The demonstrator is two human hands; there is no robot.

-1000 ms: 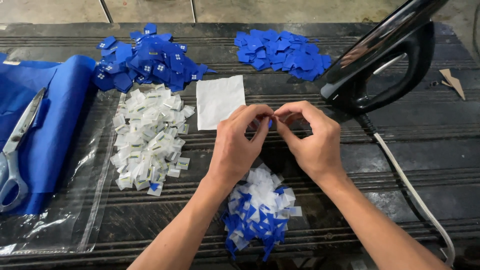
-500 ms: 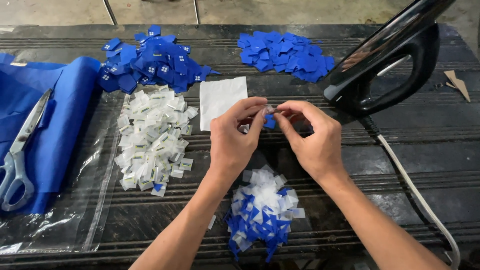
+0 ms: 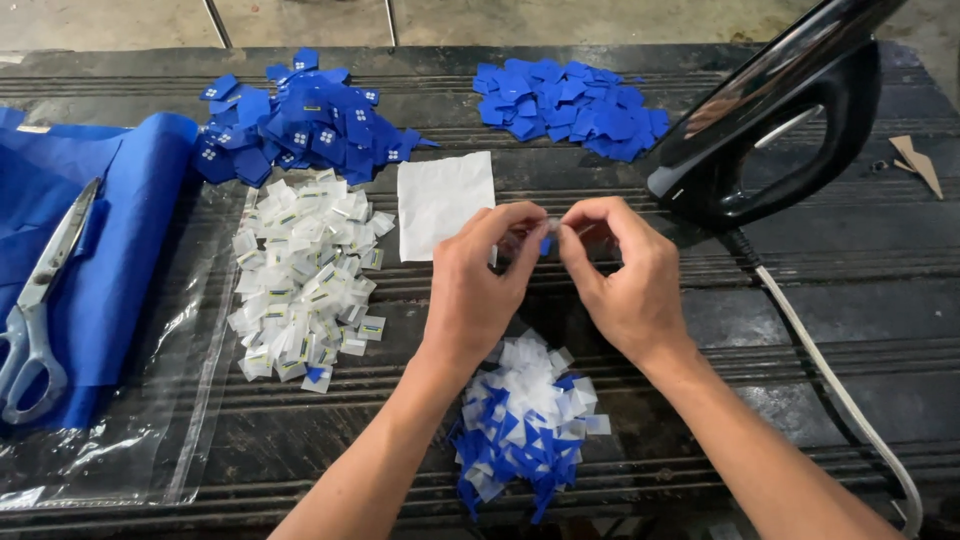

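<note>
Both hands, left (image 3: 475, 290) and right (image 3: 625, 275), pinch a small blue-and-white tag (image 3: 546, 238) between fingertips above the middle of the dark counter (image 3: 860, 300). A mixed pile (image 3: 525, 420) lies near the front edge, white labels (image 3: 300, 275) to the left, an iron (image 3: 770, 120) at right.

Left hand (image 3: 478, 290) and right hand (image 3: 618, 272) pinch a small blue-and-white piece (image 3: 546, 240) together above the dark bench (image 3: 850, 260).

Black iron (image 3: 770, 130) crowding the right, white square (image 3: 445, 203) and label piles (image 3: 300, 275) left, bare dark table (image 3: 850, 300) beyond the cord (image 3: 840, 390)
</note>
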